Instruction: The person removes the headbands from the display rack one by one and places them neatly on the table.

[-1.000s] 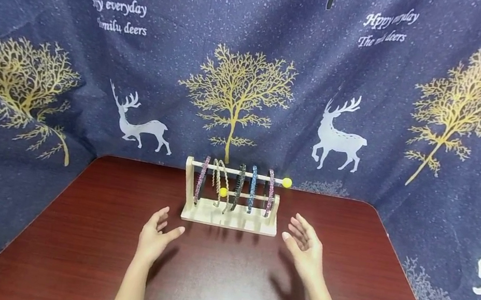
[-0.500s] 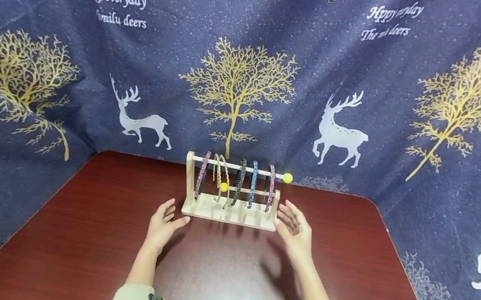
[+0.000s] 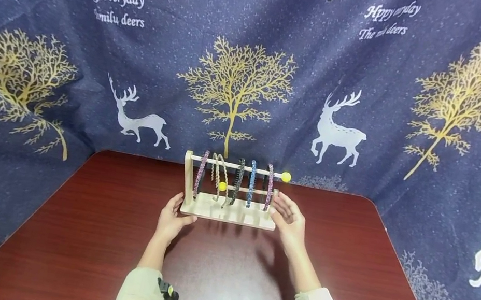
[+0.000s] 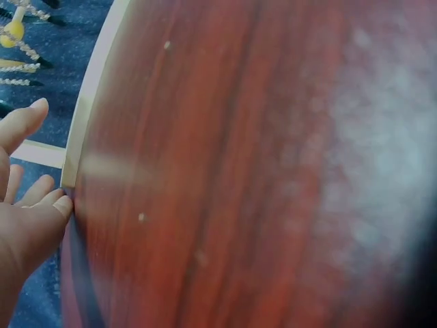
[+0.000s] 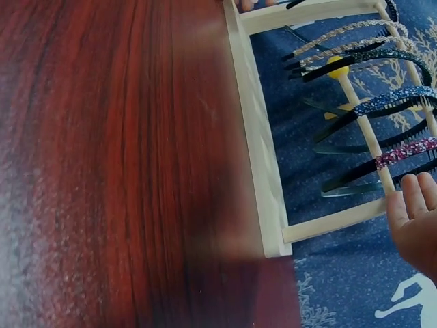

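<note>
A pale wooden headband stand (image 3: pixel 230 215) with two rods stands at the back middle of the table. Several glittery headbands hang on it: a pink one (image 3: pixel 201 175) at the left, beige braided ones (image 3: pixel 218 175), a dark one (image 3: pixel 237 183), a blue one (image 3: pixel 251 183) and another pink one (image 3: pixel 269 188) at the right. My left hand (image 3: pixel 171 220) is at the base's left end, thumb by the front corner and fingertips beside the end in the left wrist view. At the right post my right hand (image 3: pixel 290 226) has its fingertips touching the wood, fingers fairly straight (image 5: pixel 415 212).
Yellow balls cap the upper rod (image 3: pixel 285 177) and the lower rod (image 3: pixel 222 186). The glossy reddish-brown table (image 3: pixel 215 282) spreads in front of the stand. Behind it hangs a dark blue cloth (image 3: pixel 163 69) with deer and trees.
Both hands have moved inward and forward, from apart from the stand to its two ends. The stand and headbands have kept their places on the table.
</note>
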`<move>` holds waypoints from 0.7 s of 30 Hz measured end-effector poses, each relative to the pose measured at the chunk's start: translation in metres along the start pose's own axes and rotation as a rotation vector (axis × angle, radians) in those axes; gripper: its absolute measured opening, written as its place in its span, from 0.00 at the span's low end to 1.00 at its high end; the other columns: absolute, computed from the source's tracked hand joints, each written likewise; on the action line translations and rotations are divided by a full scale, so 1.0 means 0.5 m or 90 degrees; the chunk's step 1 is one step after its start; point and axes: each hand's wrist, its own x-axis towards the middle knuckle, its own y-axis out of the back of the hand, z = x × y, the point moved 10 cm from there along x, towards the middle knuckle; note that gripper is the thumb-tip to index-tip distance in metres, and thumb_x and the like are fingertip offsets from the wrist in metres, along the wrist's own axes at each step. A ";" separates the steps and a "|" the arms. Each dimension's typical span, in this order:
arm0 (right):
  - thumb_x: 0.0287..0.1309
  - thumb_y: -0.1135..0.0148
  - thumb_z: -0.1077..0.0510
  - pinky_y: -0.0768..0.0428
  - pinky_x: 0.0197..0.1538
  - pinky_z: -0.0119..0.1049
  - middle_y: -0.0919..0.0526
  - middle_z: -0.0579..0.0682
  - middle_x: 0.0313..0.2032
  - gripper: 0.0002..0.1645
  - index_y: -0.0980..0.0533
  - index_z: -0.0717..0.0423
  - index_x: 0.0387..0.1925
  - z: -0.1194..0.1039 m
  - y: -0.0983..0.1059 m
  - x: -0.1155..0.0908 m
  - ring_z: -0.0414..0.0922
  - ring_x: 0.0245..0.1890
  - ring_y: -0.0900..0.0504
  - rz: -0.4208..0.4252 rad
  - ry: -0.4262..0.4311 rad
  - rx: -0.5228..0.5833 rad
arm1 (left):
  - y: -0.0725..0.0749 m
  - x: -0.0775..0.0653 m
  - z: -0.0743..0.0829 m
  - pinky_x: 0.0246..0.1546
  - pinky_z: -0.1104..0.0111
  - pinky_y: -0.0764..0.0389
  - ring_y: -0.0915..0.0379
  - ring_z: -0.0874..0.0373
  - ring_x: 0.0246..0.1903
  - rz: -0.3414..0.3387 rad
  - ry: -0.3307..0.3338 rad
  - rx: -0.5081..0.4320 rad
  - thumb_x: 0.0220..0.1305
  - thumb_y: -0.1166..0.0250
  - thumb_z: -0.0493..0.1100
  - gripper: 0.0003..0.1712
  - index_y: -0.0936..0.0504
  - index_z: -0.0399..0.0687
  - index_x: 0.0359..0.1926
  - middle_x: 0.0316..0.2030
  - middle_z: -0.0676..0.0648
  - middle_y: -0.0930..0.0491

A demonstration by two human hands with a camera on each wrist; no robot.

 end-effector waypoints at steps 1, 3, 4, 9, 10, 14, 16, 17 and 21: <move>0.52 0.43 0.77 0.29 0.55 0.41 0.30 0.74 0.52 0.29 0.35 0.75 0.57 0.002 -0.001 0.003 0.58 0.51 0.26 -0.001 0.000 0.003 | -0.003 0.004 0.000 0.64 0.55 0.49 0.49 0.41 0.64 -0.002 -0.003 0.005 0.41 0.30 0.25 0.49 0.42 0.32 0.66 0.63 0.30 0.41; 0.51 0.44 0.78 0.28 0.54 0.38 0.30 0.74 0.52 0.29 0.35 0.75 0.57 0.008 -0.003 0.007 0.53 0.50 0.25 0.002 -0.005 0.008 | -0.007 0.009 -0.002 0.64 0.56 0.49 0.50 0.43 0.65 -0.004 -0.001 0.010 0.41 0.30 0.24 0.49 0.41 0.34 0.66 0.64 0.32 0.41; 0.51 0.44 0.78 0.28 0.54 0.36 0.30 0.74 0.52 0.29 0.35 0.76 0.57 0.011 -0.004 0.008 0.50 0.49 0.24 0.003 -0.007 0.008 | -0.009 0.012 -0.003 0.64 0.57 0.49 0.49 0.43 0.65 -0.004 0.001 0.014 0.40 0.30 0.24 0.49 0.41 0.35 0.66 0.64 0.33 0.41; 0.50 0.43 0.77 0.26 0.51 0.35 0.28 0.72 0.51 0.29 0.34 0.75 0.57 0.027 -0.008 0.013 0.44 0.47 0.23 0.009 -0.028 0.002 | -0.015 0.021 -0.001 0.63 0.57 0.45 0.47 0.44 0.64 -0.011 -0.007 0.045 0.39 0.29 0.23 0.51 0.41 0.37 0.67 0.64 0.35 0.40; 0.50 0.42 0.77 0.25 0.50 0.34 0.27 0.71 0.51 0.29 0.34 0.74 0.57 0.030 -0.008 0.013 0.44 0.46 0.23 0.010 -0.032 -0.003 | -0.016 0.022 -0.001 0.62 0.57 0.43 0.46 0.44 0.64 -0.012 -0.008 0.060 0.38 0.29 0.23 0.51 0.41 0.37 0.67 0.64 0.35 0.39; 0.49 0.41 0.76 0.23 0.44 0.32 0.23 0.67 0.47 0.28 0.33 0.74 0.55 0.041 -0.010 0.016 0.44 0.44 0.22 0.014 -0.048 -0.014 | -0.019 0.027 0.001 0.59 0.54 0.39 0.41 0.42 0.61 -0.011 -0.021 0.139 0.37 0.27 0.27 0.54 0.42 0.40 0.68 0.61 0.35 0.35; 0.49 0.41 0.76 0.23 0.42 0.31 0.22 0.67 0.44 0.27 0.32 0.74 0.54 0.045 -0.011 0.016 0.45 0.42 0.22 0.013 -0.051 -0.016 | -0.020 0.029 0.004 0.59 0.52 0.39 0.38 0.41 0.59 -0.006 -0.030 0.170 0.36 0.26 0.27 0.55 0.42 0.42 0.68 0.60 0.35 0.34; 0.49 0.41 0.77 0.23 0.41 0.31 0.21 0.67 0.43 0.27 0.32 0.75 0.54 0.046 -0.012 0.017 0.45 0.41 0.21 0.012 -0.052 -0.017 | -0.020 0.029 0.006 0.59 0.52 0.39 0.38 0.41 0.58 -0.003 -0.034 0.182 0.36 0.26 0.28 0.56 0.42 0.43 0.68 0.60 0.36 0.33; 0.49 0.43 0.78 0.23 0.40 0.30 0.21 0.66 0.39 0.25 0.32 0.75 0.52 0.049 -0.015 0.020 0.44 0.38 0.20 0.010 -0.053 -0.017 | -0.016 0.032 0.008 0.58 0.52 0.39 0.35 0.42 0.56 0.013 -0.046 0.213 0.35 0.26 0.28 0.55 0.41 0.45 0.68 0.58 0.38 0.30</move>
